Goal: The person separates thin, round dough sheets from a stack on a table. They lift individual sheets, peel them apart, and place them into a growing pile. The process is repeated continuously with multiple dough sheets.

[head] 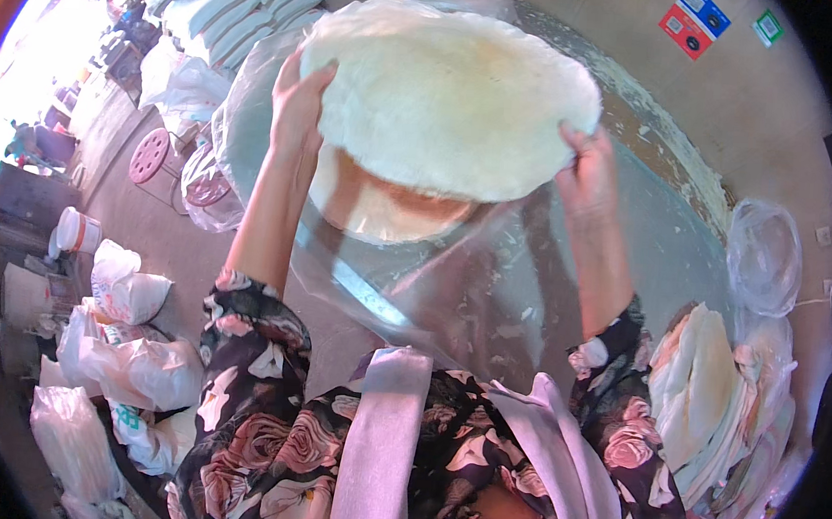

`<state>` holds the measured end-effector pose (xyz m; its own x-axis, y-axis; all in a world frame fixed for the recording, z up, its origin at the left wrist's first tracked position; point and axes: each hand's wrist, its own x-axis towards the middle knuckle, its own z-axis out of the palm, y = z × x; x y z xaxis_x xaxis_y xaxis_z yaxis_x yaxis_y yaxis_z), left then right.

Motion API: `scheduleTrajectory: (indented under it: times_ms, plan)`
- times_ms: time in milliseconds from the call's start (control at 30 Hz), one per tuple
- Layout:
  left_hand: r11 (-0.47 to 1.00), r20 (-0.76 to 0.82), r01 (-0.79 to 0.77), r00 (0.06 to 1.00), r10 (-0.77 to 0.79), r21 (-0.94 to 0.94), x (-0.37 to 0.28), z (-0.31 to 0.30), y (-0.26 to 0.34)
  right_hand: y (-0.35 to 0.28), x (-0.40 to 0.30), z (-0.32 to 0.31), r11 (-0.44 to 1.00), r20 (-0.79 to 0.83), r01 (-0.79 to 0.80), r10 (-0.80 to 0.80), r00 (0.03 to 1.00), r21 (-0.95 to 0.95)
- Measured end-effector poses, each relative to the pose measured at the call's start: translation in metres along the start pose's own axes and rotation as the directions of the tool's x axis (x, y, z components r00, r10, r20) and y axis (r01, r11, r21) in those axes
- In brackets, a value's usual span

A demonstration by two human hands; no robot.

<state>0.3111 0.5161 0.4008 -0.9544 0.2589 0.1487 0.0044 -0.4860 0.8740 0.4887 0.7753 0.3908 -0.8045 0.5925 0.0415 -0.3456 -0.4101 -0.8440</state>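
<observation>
A large, thin, pale round flatbread [463, 104] is stretched between my two hands above a table. My left hand [300, 103] grips its left edge, thumb on top. At its right edge, my right hand [588, 159] pinches the rim between thumb and fingers. Beneath it lies another pale round sheet [383, 210], partly hidden and shaded by the raised one. Clear plastic film [486, 286] spreads over the table around the lower sheet.
Folded pale flatbreads or cloths [693, 380] are piled at the right. A clear plastic bag [763, 255] lies beyond them. Stacked white sacks [260, 10] stand at the upper left, a round stool [150, 155] below. Filled plastic bags [134, 363] and a white tub [78, 231] are at the left.
</observation>
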Motion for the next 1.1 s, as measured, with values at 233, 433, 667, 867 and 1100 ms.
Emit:
scheduleTrajectory:
  times_ms: [233, 433, 667, 867, 1100]
  plan:
    - [0.951, -0.362, 0.255, 0.915, -0.179, 0.175, -0.042, -0.155, -0.143, 0.201, -0.002, -0.065, 0.909, -0.167, -0.407, 0.388, 0.906, -0.096]
    - [0.85, -0.436, 0.35, 0.885, -0.163, 0.394, -0.049, -0.172, -0.16, 0.196, -0.004, -0.059, 0.861, -0.231, -0.434, 0.38, 0.896, -0.265]
    - [0.704, -0.447, 0.319, 0.895, -0.002, 0.635, -0.039, -0.179, -0.17, 0.193, 0.005, -0.048, 0.881, -0.304, -0.384, 0.299, 0.904, -0.276]
    - [0.39, -0.313, 0.21, 0.923, 0.225, 0.897, -0.041, -0.157, -0.159, 0.192, 0.012, -0.044, 0.815, -0.262, -0.274, 0.156, 0.952, -0.51]
    - [0.235, -0.158, 0.097, 0.953, 0.258, 0.967, -0.035, -0.16, -0.158, 0.182, 0.018, -0.079, 0.448, -0.098, -0.021, -0.15, 0.984, -0.894]
